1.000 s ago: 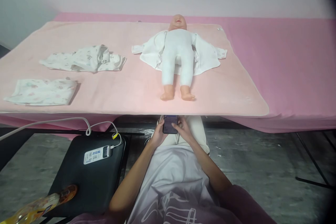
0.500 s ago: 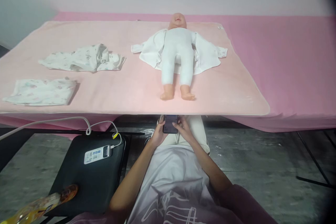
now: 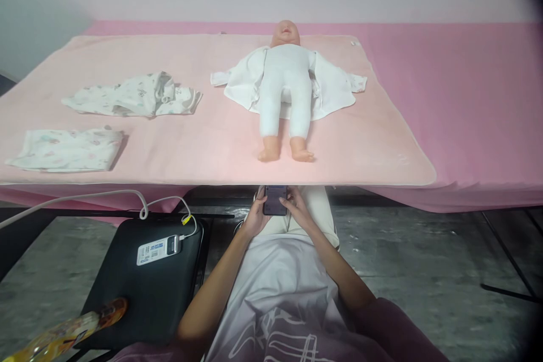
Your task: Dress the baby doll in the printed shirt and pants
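Over my lap, just below the table edge, I hold a smartphone (image 3: pixel 275 203) upright between both hands. My left hand (image 3: pixel 255 216) is closed round its left side, and my right hand (image 3: pixel 298 210) grips the right side with the thumb on the screen. The phone's top end is partly hidden by the table edge. On the table beyond lies a baby doll (image 3: pixel 285 82) on its back, feet toward me. A white long-sleeved baby shirt (image 3: pixel 335 87) is spread open beneath it, sleeves out to both sides.
Folded printed baby clothes (image 3: pixel 139 95) and a folded printed cloth (image 3: pixel 70 150) lie on the pink mat (image 3: pixel 203 153) at left. A black stool (image 3: pixel 139 294) carries a power bank (image 3: pixel 158 250) with a white cable (image 3: pixel 127 192). A drink bottle (image 3: pixel 68 331) is at lower left.
Both hands keep their hold on the phone; the right thumb has shifted very slightly on the screen. The view has moved a tiny bit. Doll and clothes lie as before.
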`<state>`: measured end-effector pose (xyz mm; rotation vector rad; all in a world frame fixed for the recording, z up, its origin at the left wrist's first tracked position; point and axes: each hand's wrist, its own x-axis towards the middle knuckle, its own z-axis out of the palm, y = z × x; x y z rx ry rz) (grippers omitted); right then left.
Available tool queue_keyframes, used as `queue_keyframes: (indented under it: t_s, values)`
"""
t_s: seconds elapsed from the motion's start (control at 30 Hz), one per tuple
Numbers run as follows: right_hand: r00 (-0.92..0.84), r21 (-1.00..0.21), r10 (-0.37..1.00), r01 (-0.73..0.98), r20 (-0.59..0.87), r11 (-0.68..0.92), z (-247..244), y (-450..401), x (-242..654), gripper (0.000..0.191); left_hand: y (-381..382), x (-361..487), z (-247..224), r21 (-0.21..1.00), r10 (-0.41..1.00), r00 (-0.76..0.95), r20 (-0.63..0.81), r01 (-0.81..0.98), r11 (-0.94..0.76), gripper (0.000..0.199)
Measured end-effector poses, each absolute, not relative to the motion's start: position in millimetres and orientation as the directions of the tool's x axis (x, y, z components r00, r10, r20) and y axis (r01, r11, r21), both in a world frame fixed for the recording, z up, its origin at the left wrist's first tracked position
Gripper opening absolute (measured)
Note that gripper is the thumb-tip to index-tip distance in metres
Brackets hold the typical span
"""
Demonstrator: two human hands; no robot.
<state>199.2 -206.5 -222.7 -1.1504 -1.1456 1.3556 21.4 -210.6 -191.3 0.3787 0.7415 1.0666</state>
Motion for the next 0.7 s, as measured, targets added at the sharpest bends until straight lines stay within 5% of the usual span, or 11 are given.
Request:
queue_keyframes:
  t_s: [0.7]
  values:
    - [-0.09,-0.994,0.994,-0.083,-0.059,-0.066,-223.6,-208.2,200.3,0.057,-209.5,21.2,-191.5,0.596,0.893,0.29,-0.345,-0.667,0.447,0.05]
